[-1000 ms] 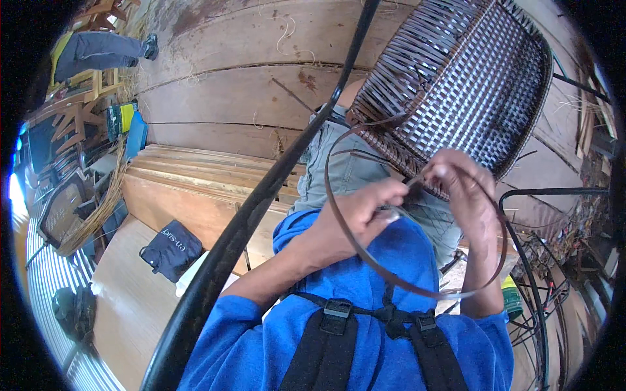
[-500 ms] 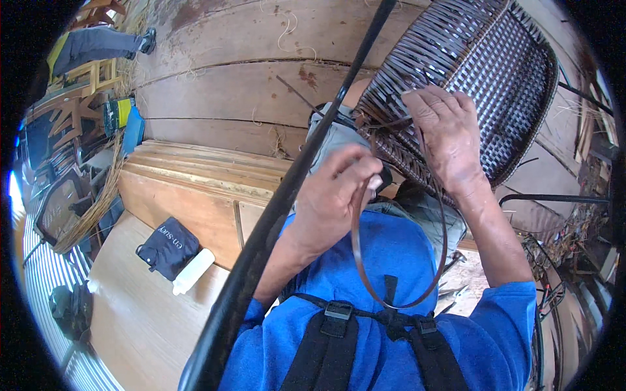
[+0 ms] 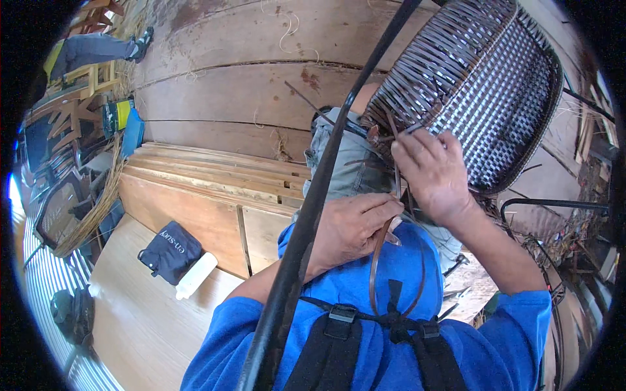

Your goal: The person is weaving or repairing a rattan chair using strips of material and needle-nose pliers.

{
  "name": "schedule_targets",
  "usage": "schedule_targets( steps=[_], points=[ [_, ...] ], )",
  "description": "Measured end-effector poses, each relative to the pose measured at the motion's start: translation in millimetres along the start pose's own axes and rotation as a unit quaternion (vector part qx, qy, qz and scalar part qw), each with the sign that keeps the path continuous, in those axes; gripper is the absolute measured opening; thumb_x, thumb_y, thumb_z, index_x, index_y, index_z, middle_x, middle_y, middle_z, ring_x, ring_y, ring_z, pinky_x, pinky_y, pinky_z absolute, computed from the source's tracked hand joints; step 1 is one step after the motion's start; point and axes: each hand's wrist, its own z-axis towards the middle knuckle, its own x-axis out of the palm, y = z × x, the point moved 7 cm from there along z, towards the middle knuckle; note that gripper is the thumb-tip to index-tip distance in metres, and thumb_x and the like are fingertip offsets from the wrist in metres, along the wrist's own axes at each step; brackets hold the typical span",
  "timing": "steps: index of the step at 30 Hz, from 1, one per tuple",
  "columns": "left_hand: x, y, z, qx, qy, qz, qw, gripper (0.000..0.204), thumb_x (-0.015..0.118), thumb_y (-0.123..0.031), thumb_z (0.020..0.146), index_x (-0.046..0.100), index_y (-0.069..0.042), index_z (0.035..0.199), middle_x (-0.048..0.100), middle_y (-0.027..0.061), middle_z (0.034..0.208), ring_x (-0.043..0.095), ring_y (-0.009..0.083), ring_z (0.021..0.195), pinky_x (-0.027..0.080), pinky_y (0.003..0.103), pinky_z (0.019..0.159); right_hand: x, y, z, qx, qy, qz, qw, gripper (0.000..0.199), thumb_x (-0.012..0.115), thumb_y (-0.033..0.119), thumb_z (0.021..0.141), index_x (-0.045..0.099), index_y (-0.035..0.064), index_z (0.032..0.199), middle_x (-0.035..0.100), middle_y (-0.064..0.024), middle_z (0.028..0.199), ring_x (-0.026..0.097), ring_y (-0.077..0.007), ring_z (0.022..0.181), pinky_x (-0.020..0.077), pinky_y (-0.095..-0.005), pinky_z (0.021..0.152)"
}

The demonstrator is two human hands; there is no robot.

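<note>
A dark brown woven wicker piece (image 3: 499, 107), with a glossy basket-weave panel and a tightly wrapped side, rests at my upper right. My right hand (image 3: 430, 173) is closed at its near left corner, fingertips pinching a thin brown weaving strip. My left hand (image 3: 358, 225), thumb and fingers pinched together, grips the same weaving strip (image 3: 373, 277) just nearer to me. From there the strip hangs in a narrow loop over my blue shirt. Short strip ends stick out around the corner. Part of the strip between the hands is hidden by fingers.
A black pole (image 3: 305, 221) slants across the view, in front of my left forearm. Stacked wooden boards (image 3: 215, 173) lie left, beyond a pale board with a dark pouch (image 3: 171, 251) and a white bottle (image 3: 197, 276). Another person's leg (image 3: 98, 52) shows at far left.
My left hand has moved right and nearer to me, and my right hand has come down and left, so they are closer together. The strip's loop has become narrower and lower.
</note>
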Motion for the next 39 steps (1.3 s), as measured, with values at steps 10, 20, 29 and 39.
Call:
schedule_targets(
  steps=[10, 20, 29, 39],
  points=[
    [-3, 6, -6, 0.010, 0.017, 0.008, 1.000, 0.038, 0.076, -0.013, 0.066, 0.062, -0.007, 0.101, 0.064, 0.0098, 0.099, 0.066, 0.0258, 0.083, 0.054, 0.034, 0.066, 0, 8, -5, 0.036, 0.021, 0.026, 0.999, 0.037, 0.056, 0.016, 0.074, 0.057, 0.0020, 0.108, 0.058, -0.0115, 0.109, 0.053, -0.0272, 0.104, 0.0370, -0.0444, 0.087],
    [-11, 6, -5, 0.012, -0.002, 0.002, 1.000, 0.027, 0.066, -0.002, 0.074, 0.062, -0.006, 0.100, 0.066, 0.0114, 0.097, 0.067, 0.0267, 0.086, 0.056, 0.035, 0.070, 3, -18, 21, 0.051, 0.058, 0.094, 0.993, 0.013, 0.058, 0.011, 0.080, 0.062, 0.0040, 0.091, 0.064, -0.0115, 0.089, 0.062, -0.0264, 0.082, 0.0442, -0.0381, 0.075],
    [-15, 2, 0, 0.035, -0.046, -0.004, 0.998, 0.028, 0.067, -0.003, 0.075, 0.061, -0.005, 0.102, 0.065, 0.0127, 0.095, 0.066, 0.0279, 0.081, 0.055, 0.035, 0.065, -1, -61, 66, 0.033, 0.065, 0.199, 0.977, 0.014, 0.062, 0.016, 0.083, 0.061, 0.0019, 0.082, 0.056, -0.0139, 0.076, 0.058, -0.0236, 0.070, 0.0464, -0.0343, 0.061],
    [-26, 2, 4, -0.019, -0.076, -0.024, 0.997, 0.021, 0.062, -0.008, 0.083, 0.064, -0.004, 0.103, 0.064, 0.0158, 0.100, 0.063, 0.0286, 0.091, 0.050, 0.035, 0.081, 25, -49, 86, -0.034, 0.123, -0.146, 0.981, 0.028, 0.050, 0.028, 0.089, 0.066, 0.0067, 0.080, 0.061, -0.0135, 0.070, 0.062, -0.0313, 0.069, 0.0504, -0.0392, 0.058]
  ],
)
